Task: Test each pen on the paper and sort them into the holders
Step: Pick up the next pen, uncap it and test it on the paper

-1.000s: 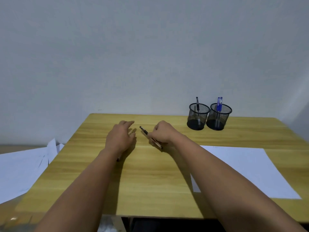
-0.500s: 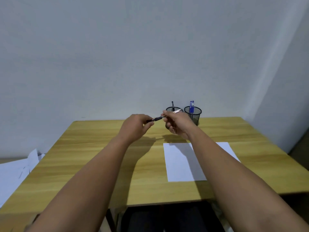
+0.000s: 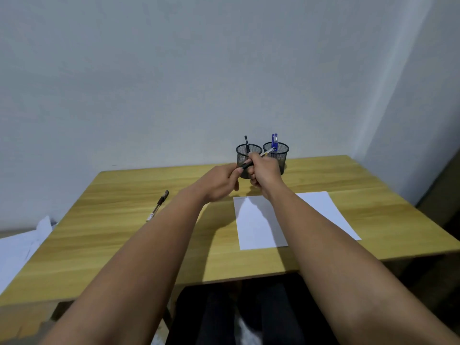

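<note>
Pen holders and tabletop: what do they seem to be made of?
The two pen holders, left and right, look like black wire mesh, probably metal with a matte coating: the wall and the pens show through the fine grid. The tabletop looks like light wood or a wood-look laminate: long grain streaks and a smooth, faintly glossy face. Which one, the view cannot settle.

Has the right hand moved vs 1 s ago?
Yes. The right hand, gripping the pen, has risen from the tabletop and gone right, now in front of the mesh holders.
</note>
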`<state>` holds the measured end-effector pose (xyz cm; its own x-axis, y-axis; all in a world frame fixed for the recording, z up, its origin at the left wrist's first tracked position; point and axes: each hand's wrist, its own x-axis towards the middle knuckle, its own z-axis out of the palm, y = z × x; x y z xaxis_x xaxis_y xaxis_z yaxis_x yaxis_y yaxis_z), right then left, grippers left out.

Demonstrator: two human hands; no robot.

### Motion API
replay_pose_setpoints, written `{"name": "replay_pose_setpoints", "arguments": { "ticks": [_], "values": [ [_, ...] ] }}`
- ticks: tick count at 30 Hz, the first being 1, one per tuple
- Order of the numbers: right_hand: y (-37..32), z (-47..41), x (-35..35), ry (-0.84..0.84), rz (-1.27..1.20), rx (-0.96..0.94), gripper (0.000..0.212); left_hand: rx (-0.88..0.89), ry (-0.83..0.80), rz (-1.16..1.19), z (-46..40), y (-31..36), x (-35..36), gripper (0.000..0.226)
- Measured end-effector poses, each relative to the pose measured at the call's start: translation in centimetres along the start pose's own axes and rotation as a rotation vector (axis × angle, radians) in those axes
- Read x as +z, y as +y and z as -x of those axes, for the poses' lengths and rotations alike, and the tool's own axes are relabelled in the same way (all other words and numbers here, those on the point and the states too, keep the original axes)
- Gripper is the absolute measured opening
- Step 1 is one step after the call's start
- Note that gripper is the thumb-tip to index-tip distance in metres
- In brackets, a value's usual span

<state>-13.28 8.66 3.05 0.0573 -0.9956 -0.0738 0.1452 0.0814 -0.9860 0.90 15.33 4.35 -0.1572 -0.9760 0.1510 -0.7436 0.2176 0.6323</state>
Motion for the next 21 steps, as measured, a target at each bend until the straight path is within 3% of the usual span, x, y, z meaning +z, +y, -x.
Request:
{"name": "replay_pose_setpoints", "arguments": {
  "ticks": [4, 8, 11, 16, 21],
  "values": [
    [-0.2, -0.4, 0.7, 0.042, -0.020, 0.014, 0.033, -0.020, 0.011, 0.061, -0.2, 0.6, 0.2, 0.037],
    [-0.7, -3.1, -3.2, 0.324, -0.271, 0.065, 0.033, -0.084, -0.044, 0.037, 0.8, -1.4, -0.8, 0.043],
    [-1.2, -4.9, -8.3, 0.429, -0.169, 0.036, 0.030, -0.161, 0.034, -0.075, 2.1, -5.7, -1.8, 0.041],
    [-0.5, -4.9, -9.5, 0.348, -0.019, 0.019, 0.029, -0.227, 0.146, -0.641, 2.3, -9.6, -0.3, 0.031],
    [1.2, -4.6, -10.5, 0.257, 0.025, 0.021, 0.026, -0.266, 0.148, -0.822, 1.8, -11.3, 1.4, 0.037]
  ]
}}
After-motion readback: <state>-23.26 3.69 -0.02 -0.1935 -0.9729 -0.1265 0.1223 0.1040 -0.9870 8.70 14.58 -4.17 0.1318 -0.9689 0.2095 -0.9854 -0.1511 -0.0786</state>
